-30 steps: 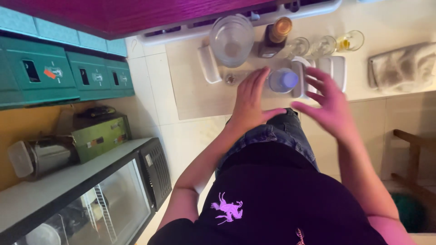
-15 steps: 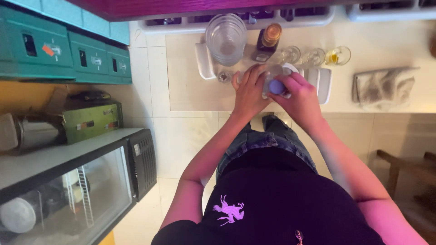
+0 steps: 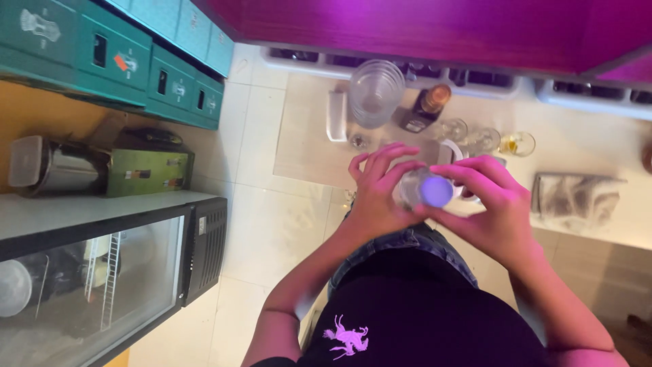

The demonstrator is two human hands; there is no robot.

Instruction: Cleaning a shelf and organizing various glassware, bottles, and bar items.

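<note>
Together both hands (image 3: 435,197) clasp a clear bottle (image 3: 424,190) between them.

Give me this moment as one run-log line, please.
left hand: grips clear bottle | right hand: fingers on blue cap | place: above counter

Counted: two hands (image 3: 435,197); one clear bottle (image 3: 424,189); one brown bottle (image 3: 426,107); one cup stack (image 3: 375,92); three small glasses (image 3: 483,139); one folded cloth (image 3: 576,197).
</note>
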